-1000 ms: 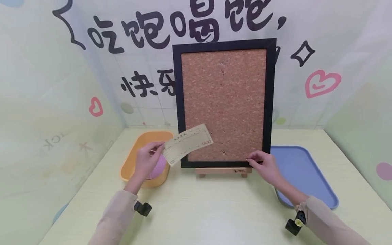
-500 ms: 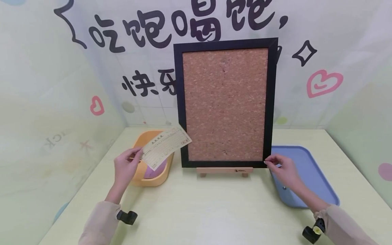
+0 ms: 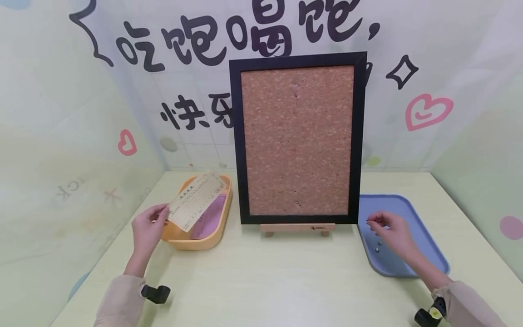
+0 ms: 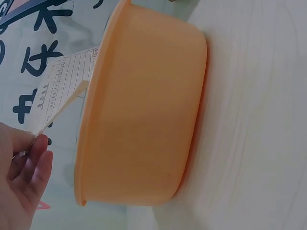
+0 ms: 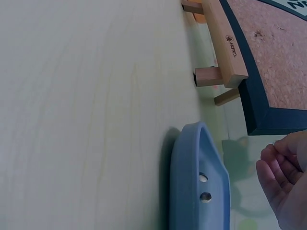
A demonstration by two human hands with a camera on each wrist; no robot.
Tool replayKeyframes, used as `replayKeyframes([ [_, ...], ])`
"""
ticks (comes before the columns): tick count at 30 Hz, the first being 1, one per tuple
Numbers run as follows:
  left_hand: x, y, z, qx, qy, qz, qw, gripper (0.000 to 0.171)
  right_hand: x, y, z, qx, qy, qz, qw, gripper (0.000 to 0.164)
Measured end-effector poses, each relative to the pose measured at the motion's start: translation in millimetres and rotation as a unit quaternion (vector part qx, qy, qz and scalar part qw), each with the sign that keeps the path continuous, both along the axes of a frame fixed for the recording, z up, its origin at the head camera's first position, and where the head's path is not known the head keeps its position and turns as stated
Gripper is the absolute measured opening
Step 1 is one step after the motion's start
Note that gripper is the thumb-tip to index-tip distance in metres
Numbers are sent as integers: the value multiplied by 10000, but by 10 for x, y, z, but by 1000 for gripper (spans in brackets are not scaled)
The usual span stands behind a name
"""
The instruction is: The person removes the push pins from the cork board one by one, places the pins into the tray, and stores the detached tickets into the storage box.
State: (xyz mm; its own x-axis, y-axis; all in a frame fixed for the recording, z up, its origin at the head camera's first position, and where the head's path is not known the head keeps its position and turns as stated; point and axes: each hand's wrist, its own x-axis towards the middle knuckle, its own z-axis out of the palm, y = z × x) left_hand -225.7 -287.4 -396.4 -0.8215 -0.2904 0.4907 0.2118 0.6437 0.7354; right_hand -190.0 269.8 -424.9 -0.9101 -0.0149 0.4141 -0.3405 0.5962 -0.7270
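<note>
My left hand (image 3: 148,229) pinches the near corner of a printed cream paper slip (image 3: 196,200), which slants up over the orange basket (image 3: 196,244). In the left wrist view the slip's edge folds back near the basket rim. My right hand (image 3: 392,234) is over the blue tray (image 3: 408,222), thumb and forefinger pressed together. A tiny shiny tack (image 5: 274,143) shows at those fingertips, mostly hidden. Two small silver tacks (image 3: 377,250) lie in the tray below. Between the hands stands a black-framed cork board (image 3: 298,141) with nothing on it.
The board rests on a small wooden easel (image 3: 296,228) near the back wall. Purple paper (image 3: 210,218) lies inside the orange basket. Printed curtains or panels (image 3: 69,113) close in the table (image 3: 265,281) at the back and sides.
My left hand has drawn the slip left, from in front of the board to over the basket. My right hand has moved right, from the board's lower edge to over the tray.
</note>
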Motion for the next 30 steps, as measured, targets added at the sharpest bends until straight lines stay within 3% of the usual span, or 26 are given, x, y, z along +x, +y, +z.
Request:
replayKeyframes([
  [9,-5,11,-81,-242,-332,506,9979,17,18,137,-80,16,-230,-84,9997,7],
  [12,-7,59,-106,-254,-444,515,9974,17,23,168,-102,4,-245,-76,9997,7],
  [21,-28,212,-184,-252,-659,175,9974,17,54,177,-152,73,-428,-36,9991,8],
  [30,-44,269,-194,-576,-1146,-551,9902,29,62,194,-198,56,-412,-2,9991,7],
])
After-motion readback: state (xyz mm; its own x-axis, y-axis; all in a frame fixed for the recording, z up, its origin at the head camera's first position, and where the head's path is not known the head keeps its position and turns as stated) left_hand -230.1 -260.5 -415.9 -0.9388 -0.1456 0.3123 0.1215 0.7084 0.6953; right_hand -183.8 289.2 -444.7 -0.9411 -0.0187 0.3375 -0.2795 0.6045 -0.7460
